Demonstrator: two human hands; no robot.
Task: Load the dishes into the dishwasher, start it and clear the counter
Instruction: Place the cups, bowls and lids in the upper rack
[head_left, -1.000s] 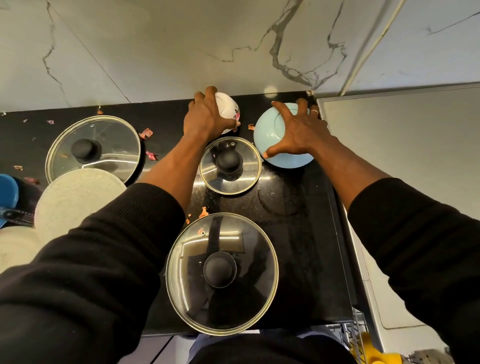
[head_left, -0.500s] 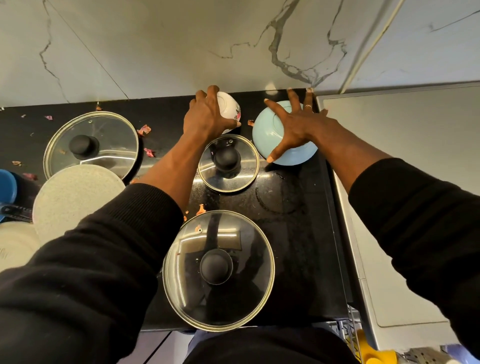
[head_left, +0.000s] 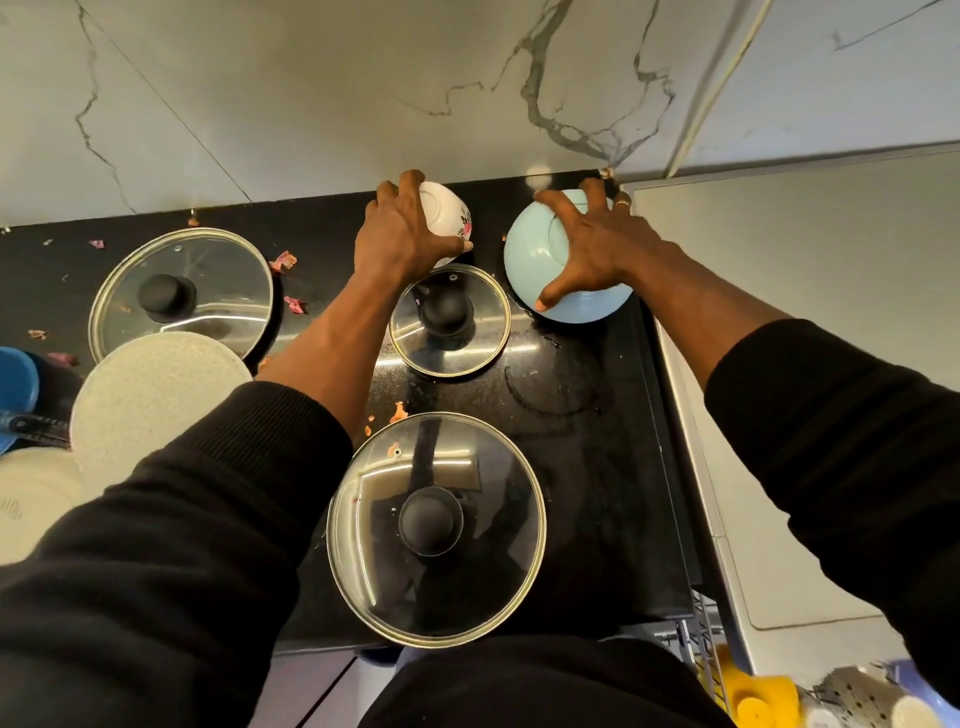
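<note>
- Gripping the upturned white bowl (head_left: 448, 215), my left hand (head_left: 400, 236) curls its fingers round the far side with the thumb on the near rim, at the back of the black counter (head_left: 571, 415).
- The small glass lid (head_left: 450, 319) sits just nearer me, between my wrists.
- My right hand (head_left: 597, 244) clasps the upturned blue bowl (head_left: 524, 249), fingertips on its far rim, thumb on the near one; each bowl lies under its palm, so I'd lift straight up.
</note>
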